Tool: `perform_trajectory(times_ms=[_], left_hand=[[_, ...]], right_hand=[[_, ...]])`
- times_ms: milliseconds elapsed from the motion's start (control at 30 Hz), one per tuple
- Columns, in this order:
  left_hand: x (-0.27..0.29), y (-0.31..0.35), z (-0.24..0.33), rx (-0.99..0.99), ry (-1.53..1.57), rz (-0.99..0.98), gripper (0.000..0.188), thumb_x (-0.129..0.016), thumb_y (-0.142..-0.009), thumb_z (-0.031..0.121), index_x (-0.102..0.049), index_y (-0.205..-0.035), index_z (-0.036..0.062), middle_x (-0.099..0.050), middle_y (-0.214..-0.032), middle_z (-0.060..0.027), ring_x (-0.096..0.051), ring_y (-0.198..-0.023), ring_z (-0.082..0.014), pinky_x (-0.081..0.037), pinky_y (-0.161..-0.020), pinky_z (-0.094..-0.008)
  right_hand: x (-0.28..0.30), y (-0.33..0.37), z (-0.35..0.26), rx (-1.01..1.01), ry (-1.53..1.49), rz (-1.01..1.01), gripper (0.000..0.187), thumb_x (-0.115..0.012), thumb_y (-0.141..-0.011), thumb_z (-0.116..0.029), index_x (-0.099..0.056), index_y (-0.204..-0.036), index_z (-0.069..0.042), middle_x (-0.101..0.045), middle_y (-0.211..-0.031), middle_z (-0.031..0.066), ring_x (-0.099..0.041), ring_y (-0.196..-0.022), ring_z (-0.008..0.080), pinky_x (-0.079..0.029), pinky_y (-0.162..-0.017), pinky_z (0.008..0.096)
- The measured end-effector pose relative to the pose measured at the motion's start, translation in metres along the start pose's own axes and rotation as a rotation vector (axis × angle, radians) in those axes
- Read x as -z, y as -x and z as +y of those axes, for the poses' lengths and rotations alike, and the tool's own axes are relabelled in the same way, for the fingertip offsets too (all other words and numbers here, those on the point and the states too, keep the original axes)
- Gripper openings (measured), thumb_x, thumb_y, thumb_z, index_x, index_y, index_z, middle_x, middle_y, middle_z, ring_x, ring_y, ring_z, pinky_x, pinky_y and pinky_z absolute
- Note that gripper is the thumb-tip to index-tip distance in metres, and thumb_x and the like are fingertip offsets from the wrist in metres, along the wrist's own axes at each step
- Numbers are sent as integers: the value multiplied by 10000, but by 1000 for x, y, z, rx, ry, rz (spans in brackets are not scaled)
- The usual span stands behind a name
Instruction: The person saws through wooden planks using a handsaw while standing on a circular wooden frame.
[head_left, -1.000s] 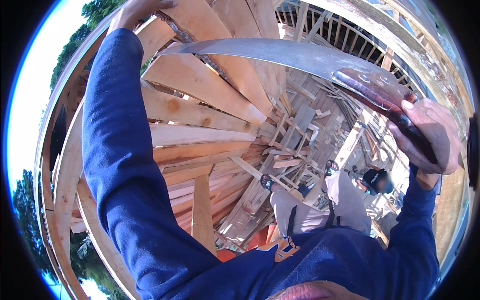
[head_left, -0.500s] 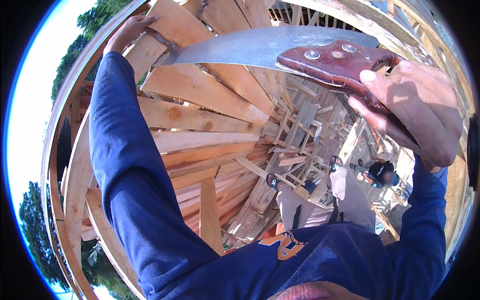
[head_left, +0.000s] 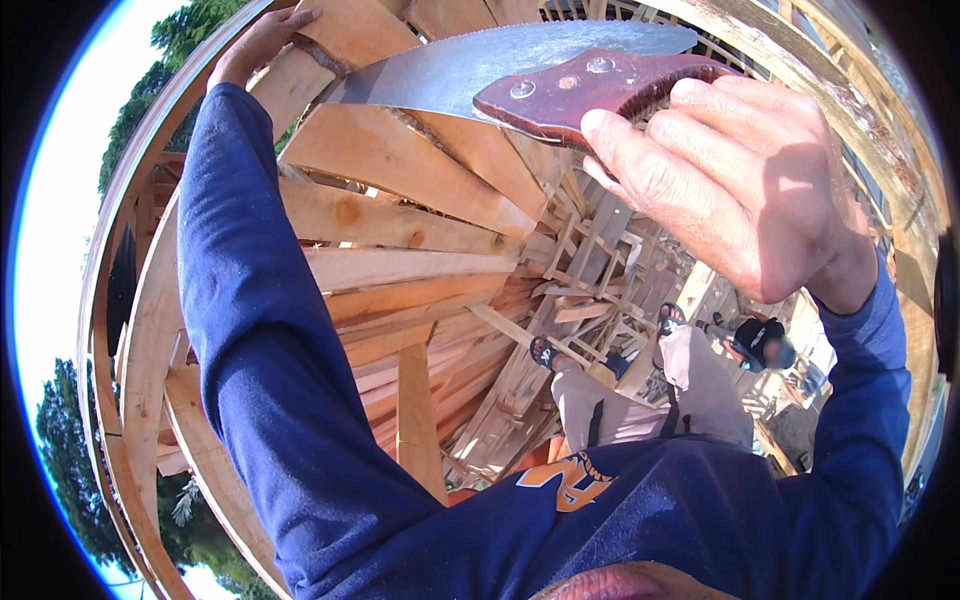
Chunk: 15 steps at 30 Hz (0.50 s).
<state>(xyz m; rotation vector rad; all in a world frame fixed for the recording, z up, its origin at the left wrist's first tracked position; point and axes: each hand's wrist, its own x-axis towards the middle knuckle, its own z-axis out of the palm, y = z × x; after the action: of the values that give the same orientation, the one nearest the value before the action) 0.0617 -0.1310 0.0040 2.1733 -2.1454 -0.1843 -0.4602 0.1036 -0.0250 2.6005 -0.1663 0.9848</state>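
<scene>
My right hand (head_left: 740,180) is closed around the reddish-brown wooden handle of a handsaw (head_left: 500,68). The wide grey blade stretches to the left, with its toothed edge facing up and away from me. Its tip end lies at the gap between upright boards, where the exact contact is hard to see. At the far left, my left hand (head_left: 258,48) grips the upper part of a wooden board (head_left: 358,35), fingertips on its face beside the blade's tip. Below the blade stand more pale boards, one of them a wide plank (head_left: 400,165).
Curved wooden ribs (head_left: 150,370) run along the left, with trees beyond. A thick timber beam (head_left: 850,110) curves past on the right. Far below, scrap wood (head_left: 590,310) litters a plank floor around my sandalled feet. Another person (head_left: 762,343) is down at the lower right.
My right hand has pushed the saw to the left and slightly up in the picture. The left hand keeps its place on the board.
</scene>
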Motion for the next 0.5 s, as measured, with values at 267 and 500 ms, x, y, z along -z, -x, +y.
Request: perform_trajectory(times_ms=[267, 500], left_hand=[[1, 23, 22, -83, 84, -24, 619, -574, -923, 618, -619, -1323, 148, -680, -1010, -54, -606, -808, -115, -463, -602, -276], [1, 18, 28, -111, 86, -50, 587, -585, -962, 535, -602, -1350, 95, -682, -1199, -110, -641, -1088, -219, -452, -1005, -377]], right_hand=[[-36, -16, -6, -79, 5, -87, 329, -660, -744, -85, -667, -1056, 21, -619, -715, 59, -666, -666, 205, -526, -541, 300], [-60, -32, -7, -162, 35, -109, 302, -632, -817, -125, -642, -1102, -29, -661, -767, 56, -709, -737, 201, -584, -611, 301]])
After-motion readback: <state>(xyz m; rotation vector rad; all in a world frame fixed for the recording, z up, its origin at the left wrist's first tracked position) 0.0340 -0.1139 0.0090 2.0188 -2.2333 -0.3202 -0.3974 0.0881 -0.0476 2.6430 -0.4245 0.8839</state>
